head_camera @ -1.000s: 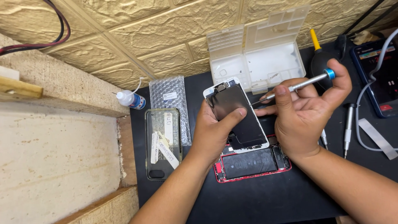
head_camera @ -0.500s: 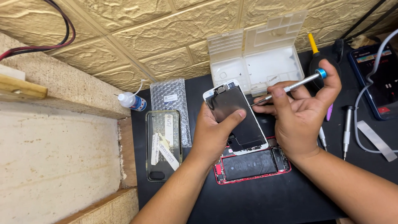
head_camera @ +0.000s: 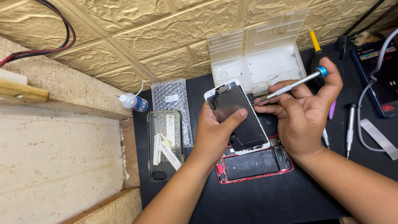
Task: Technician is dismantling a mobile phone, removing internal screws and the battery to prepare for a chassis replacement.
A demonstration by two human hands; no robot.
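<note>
Phone screen [head_camera: 239,116] lifted from its red phone body [head_camera: 253,164]
The screen's left edge is clamped by the left hand [head_camera: 215,135]; a screwdriver [head_camera: 290,86] is pinched in the right hand [head_camera: 304,116] at its right edge.

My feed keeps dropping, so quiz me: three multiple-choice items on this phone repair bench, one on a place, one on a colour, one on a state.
1. Where does the clear phone case lie?
A. left of the opened phone
B. inside the white parts box
C. on the wooden ledge

2. What colour is the opened phone body?
A. blue
B. red
C. green

3. How is the phone screen?
A. lying flat, closed
B. lifted, held by the left hand
C. stored in the bubble bag

Answers: 1 A, it lies on the mat left of the phone. 2 B, a red frame shows. 3 B, the left hand props it while the right hand holds a screwdriver.
</note>
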